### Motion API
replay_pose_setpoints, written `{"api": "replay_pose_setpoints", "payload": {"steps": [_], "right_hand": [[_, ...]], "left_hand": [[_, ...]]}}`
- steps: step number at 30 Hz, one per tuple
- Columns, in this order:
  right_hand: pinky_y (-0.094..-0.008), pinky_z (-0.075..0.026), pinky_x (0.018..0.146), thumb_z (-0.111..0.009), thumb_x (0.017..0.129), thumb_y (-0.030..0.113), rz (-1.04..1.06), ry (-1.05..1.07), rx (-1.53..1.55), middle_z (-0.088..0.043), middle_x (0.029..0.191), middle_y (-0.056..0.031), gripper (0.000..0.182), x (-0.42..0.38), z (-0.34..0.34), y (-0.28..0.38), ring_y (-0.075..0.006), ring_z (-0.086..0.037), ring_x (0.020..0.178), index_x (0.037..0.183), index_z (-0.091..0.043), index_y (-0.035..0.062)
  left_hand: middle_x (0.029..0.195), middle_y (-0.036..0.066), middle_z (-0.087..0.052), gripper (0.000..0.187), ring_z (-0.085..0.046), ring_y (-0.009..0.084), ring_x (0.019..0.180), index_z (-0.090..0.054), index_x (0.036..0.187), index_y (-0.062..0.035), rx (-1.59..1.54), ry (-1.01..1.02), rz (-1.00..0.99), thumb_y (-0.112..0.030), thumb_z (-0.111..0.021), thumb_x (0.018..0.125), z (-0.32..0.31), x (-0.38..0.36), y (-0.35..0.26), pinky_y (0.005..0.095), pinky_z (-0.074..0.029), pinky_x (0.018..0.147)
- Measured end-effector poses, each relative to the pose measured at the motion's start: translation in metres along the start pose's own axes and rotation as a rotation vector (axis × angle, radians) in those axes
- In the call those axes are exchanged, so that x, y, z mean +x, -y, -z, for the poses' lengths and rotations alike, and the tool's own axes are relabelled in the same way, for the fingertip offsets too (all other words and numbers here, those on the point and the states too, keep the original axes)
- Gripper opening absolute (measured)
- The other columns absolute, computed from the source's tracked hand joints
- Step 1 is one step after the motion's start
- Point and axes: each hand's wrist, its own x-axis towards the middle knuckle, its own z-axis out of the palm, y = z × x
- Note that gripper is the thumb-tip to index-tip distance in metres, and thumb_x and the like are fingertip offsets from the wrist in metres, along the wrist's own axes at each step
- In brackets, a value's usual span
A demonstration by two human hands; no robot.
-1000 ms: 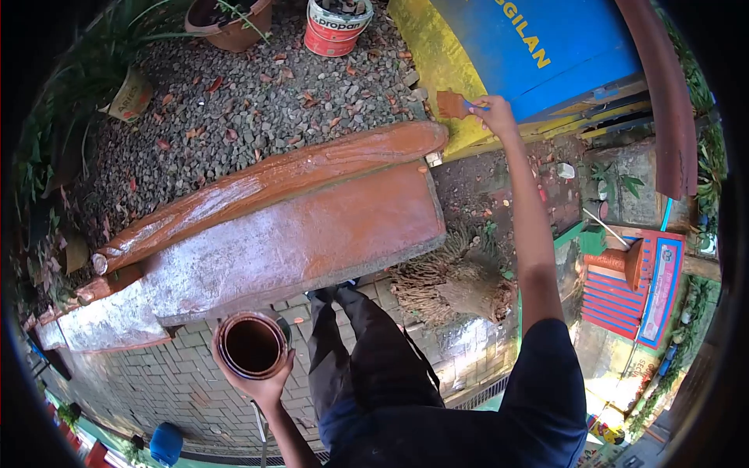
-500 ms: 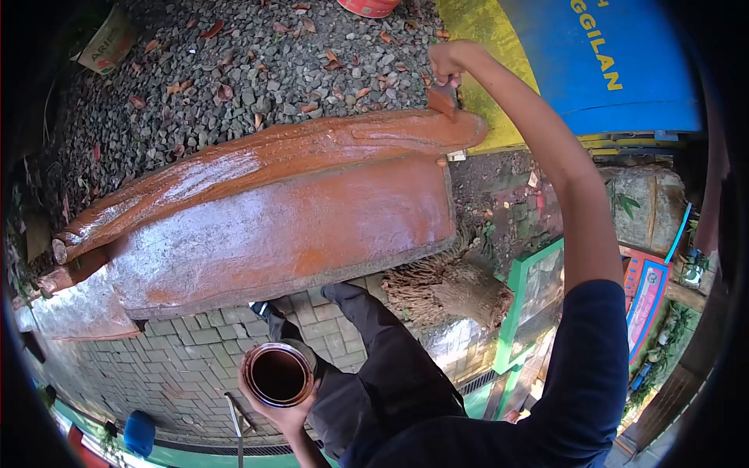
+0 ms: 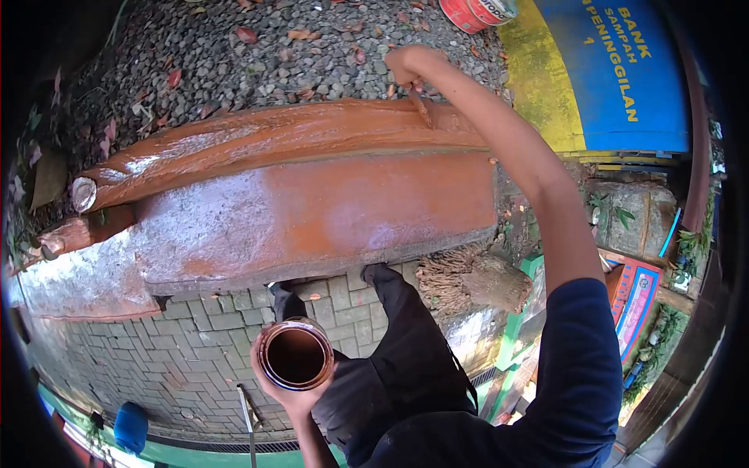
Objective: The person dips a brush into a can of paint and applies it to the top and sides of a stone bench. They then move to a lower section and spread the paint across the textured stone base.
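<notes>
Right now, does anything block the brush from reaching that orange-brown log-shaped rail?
Nothing visible does: the paintbrush in the right hand appears to touch the log-shaped rail. The left hand holds the paint jar well apart, across the painted slab.

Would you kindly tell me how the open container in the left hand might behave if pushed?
The container could well spill if tipped, since its top is open and dark brown contents show inside. Its shiny, brown-smeared rim may be slippery. It seems fairly stiff, as the rim looks evenly round in the left hand.
</notes>
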Motion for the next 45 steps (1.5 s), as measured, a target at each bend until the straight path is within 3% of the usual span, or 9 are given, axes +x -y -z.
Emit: {"api": "replay_pose_setpoints", "payload": {"steps": [11, 14, 21, 30, 32, 33, 37, 40, 45], "right_hand": [[-0.0391, -0.053, 0.068, -0.06, 0.079, 0.004, -0.032, 0.045, -0.306, -0.072, 0.091, -0.0049, 0.018, 0.008, 0.14, 0.257, -0.0223, -0.068, 0.08, 0.088, -0.075, 0.0081], [-0.0362, -0.049, 0.056, -0.056, 0.084, 0.004, 0.139, 0.039, -0.546, -0.07, 0.078, -0.01, 0.017, -0.034, 0.183, 0.339, -0.0167, -0.062, 0.062, 0.081, -0.072, 0.0004], [-0.0291, -0.032, 0.041, -0.052, 0.082, 0.003, -0.128, 0.144, -0.082, -0.052, 0.055, -0.0009, 0.014, -0.061, 0.257, 0.493, -0.0109, -0.034, 0.036, 0.082, -0.066, 0.0025], [-0.0253, -0.033, 0.038, -0.055, 0.086, 0.009, 0.08, -0.036, 0.059, -0.057, 0.055, -0.002, 0.015, -0.023, 0.323, 0.586, -0.0074, -0.04, 0.037, 0.087, -0.067, -0.0007], [-0.0691, -0.045, 0.084, -0.07, 0.082, 0.034, 0.102, 0.244, 0.149, -0.064, 0.113, -0.0248, 0.047, 0.063, 0.338, 0.591, -0.0457, -0.06, 0.105, 0.117, -0.054, 0.0072], [-0.0577, -0.048, 0.073, -0.068, 0.084, 0.028, 0.237, 0.114, 0.114, -0.067, 0.093, -0.0203, 0.029, 0.017, 0.333, 0.581, -0.0367, -0.064, 0.085, 0.092, -0.064, 0.0005], [-0.0334, -0.048, 0.051, -0.071, 0.083, 0.017, 0.406, -0.264, 0.413, -0.064, 0.07, -0.0149, 0.021, -0.086, 0.309, 0.538, -0.0245, -0.06, 0.058, 0.088, -0.066, -0.0033], [-0.0252, -0.037, 0.04, -0.068, 0.085, 0.017, 0.67, -0.473, 0.298, -0.06, 0.059, -0.0041, 0.023, -0.058, 0.297, 0.511, -0.008, -0.046, 0.04, 0.093, -0.068, -0.0037], [-0.0324, -0.049, 0.053, -0.064, 0.089, 0.02, 0.724, -0.451, 0.421, -0.066, 0.068, -0.0092, 0.026, -0.064, 0.249, 0.488, -0.0145, -0.059, 0.051, 0.106, -0.068, 0.0017]], "left_hand": [[0.136, 0.019, -0.043, 0.111, -0.047, 0.031, 0.125, -0.027, 0.14, -0.0009, -0.018, -0.224, 0.051, -0.028, -0.09, 0.053, 0.195, 0.012, 0.061, 0.0447, -0.037, 0.107], [0.136, 0.019, -0.043, 0.11, -0.047, 0.0308, 0.125, -0.028, 0.14, -0.0006, -0.006, -0.313, 0.06, -0.028, -0.09, 0.053, 0.225, 0.008, 0.068, 0.0443, -0.037, 0.107], [0.137, 0.02, -0.042, 0.112, -0.047, 0.0315, 0.125, -0.026, 0.14, -0.0004, -0.057, -0.457, 0.1, -0.029, -0.091, 0.052, 0.274, 0.002, 0.072, 0.0449, -0.037, 0.107], [0.136, 0.019, -0.043, 0.11, -0.048, 0.0311, 0.124, -0.028, 0.139, -0.0004, -0.066, -0.619, 0.1, -0.024, -0.09, 0.053, 0.291, -0.001, 0.067, 0.0442, -0.039, 0.106], [0.135, 0.018, -0.044, 0.109, -0.048, 0.0306, 0.123, -0.029, 0.139, -0.0003, -0.05, -0.635, 0.113, -0.024, -0.09, 0.052, 0.29, -0.003, 0.068, 0.0437, -0.039, 0.106], [0.135, 0.018, -0.044, 0.109, -0.048, 0.0306, 0.123, -0.029, 0.139, -0.0003, -0.047, -0.638, 0.11, -0.024, -0.09, 0.052, 0.29, -0.004, 0.068, 0.0437, -0.039, 0.106], [0.134, 0.017, -0.045, 0.108, -0.048, 0.0295, 0.123, -0.03, 0.138, -0.0004, -0.05, -0.634, 0.121, -0.024, -0.091, 0.052, 0.293, -0.009, 0.065, 0.0428, -0.039, 0.106], [0.133, 0.017, -0.045, 0.108, -0.048, 0.0292, 0.123, -0.03, 0.138, -0.0004, -0.033, -0.637, 0.125, -0.024, -0.091, 0.051, 0.291, -0.01, 0.064, 0.0426, -0.039, 0.105], [0.133, 0.016, -0.046, 0.109, -0.048, 0.0288, 0.123, -0.031, 0.138, -0.0001, -0.058, -0.667, 0.117, -0.025, -0.091, 0.05, 0.282, -0.013, 0.067, 0.0425, -0.039, 0.105]]}}
